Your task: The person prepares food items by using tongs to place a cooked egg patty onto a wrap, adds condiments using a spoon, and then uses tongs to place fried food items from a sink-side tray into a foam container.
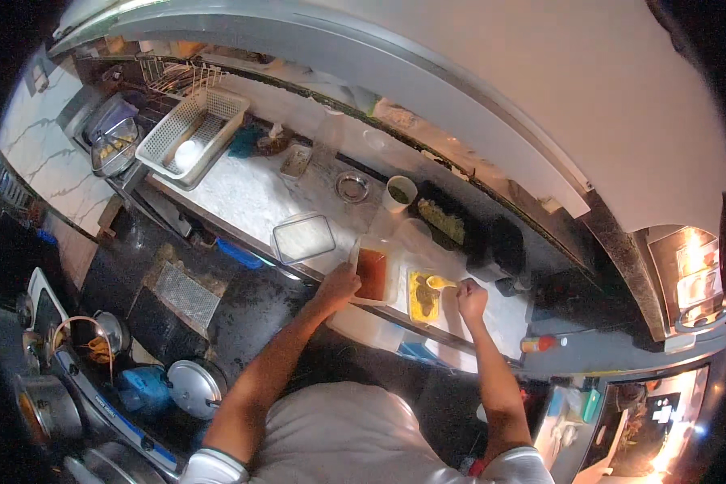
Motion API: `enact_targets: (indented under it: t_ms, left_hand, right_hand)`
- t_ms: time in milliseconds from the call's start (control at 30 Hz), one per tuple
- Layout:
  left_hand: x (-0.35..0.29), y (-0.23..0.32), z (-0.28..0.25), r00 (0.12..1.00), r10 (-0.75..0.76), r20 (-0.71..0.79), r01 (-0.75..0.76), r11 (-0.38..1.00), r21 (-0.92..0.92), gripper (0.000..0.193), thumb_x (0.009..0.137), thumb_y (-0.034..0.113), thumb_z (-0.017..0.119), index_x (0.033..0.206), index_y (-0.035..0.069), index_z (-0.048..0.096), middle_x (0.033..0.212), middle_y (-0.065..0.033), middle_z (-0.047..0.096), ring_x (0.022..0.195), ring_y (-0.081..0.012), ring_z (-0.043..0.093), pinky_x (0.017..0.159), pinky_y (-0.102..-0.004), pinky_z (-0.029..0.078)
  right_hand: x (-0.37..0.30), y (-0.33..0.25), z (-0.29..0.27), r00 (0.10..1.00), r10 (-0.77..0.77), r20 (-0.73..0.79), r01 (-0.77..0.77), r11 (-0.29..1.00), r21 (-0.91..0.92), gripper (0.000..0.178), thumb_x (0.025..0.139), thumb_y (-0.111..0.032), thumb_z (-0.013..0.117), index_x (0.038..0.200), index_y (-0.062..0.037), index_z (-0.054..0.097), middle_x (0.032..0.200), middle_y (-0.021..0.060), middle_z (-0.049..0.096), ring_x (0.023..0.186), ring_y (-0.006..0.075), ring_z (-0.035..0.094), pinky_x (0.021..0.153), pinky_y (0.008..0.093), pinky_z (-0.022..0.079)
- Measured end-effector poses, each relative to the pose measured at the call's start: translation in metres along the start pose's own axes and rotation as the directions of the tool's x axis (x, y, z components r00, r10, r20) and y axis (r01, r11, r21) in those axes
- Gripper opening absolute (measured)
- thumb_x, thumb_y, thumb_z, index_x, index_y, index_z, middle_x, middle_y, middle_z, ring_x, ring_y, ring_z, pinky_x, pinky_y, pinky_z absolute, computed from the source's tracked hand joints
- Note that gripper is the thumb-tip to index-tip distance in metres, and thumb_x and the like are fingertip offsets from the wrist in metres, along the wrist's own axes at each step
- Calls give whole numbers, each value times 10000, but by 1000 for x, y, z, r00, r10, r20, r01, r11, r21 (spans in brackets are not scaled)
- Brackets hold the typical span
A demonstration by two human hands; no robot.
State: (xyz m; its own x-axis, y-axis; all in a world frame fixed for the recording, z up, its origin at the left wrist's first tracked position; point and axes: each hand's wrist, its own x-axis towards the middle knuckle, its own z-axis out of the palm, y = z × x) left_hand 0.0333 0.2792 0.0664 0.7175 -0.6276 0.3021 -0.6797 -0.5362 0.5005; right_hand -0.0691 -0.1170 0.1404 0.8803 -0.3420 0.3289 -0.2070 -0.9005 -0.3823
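My left hand (340, 284) is closed on the near left rim of a pale plastic tub, which holds a reddish-orange liquid (372, 274). My right hand (472, 298) grips the handle of a yellow spoon (440, 282). The spoon's bowl is over a rectangular container with yellow and brownish contents (422, 298), just right of the tub. Whether the spoon touches those contents I cannot tell. Left of the tub lies a metal tray (304, 239) with something white in it.
Along the counter stand a white cup with green bits (400, 194), a round metal dish (352, 187) and a white plastic basket (226, 121). A red bottle (543, 344) lies at the right. Large pots (48, 406) and a lidded pot (196, 389) sit at lower left.
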Motion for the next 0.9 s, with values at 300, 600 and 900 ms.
enact_targets:
  t_ms: [300, 600, 900]
  left_hand:
    - [1, -7, 2, 1000, 3, -18, -2, 996, 84, 184, 865, 167, 637, 795, 1, 675, 971, -202, 622, 990, -375, 617, 846, -489, 532]
    - [-30, -82, -30, 866, -266, -424, 247, 964, -101, 211, 928, 220, 654, 983, 16, 654, 1037, -198, 640, 989, -388, 614, 916, -492, 496]
    - [-79, -192, -4, 258, -901, -348, 671, 426, -607, 650, 808, 347, 859, 1253, 49, 490, 1093, -197, 599, 1090, -374, 571, 920, -490, 487]
  right_hand:
    - [-35, -30, -35, 951, -283, 129, 300, 943, -142, 162, 946, -187, 643, 838, -81, 702, 726, 154, 679, 637, 375, 620, 717, 454, 430]
    - [-52, -30, -38, 974, -224, -26, 214, 954, -210, 162, 952, -172, 639, 825, -78, 673, 730, 172, 649, 616, 408, 525, 726, 454, 388]
    - [-2, -119, -40, 998, 32, 50, -43, 972, 229, 226, 973, -202, 628, 902, 3, 695, 697, 104, 663, 666, 166, 657, 643, 335, 507]
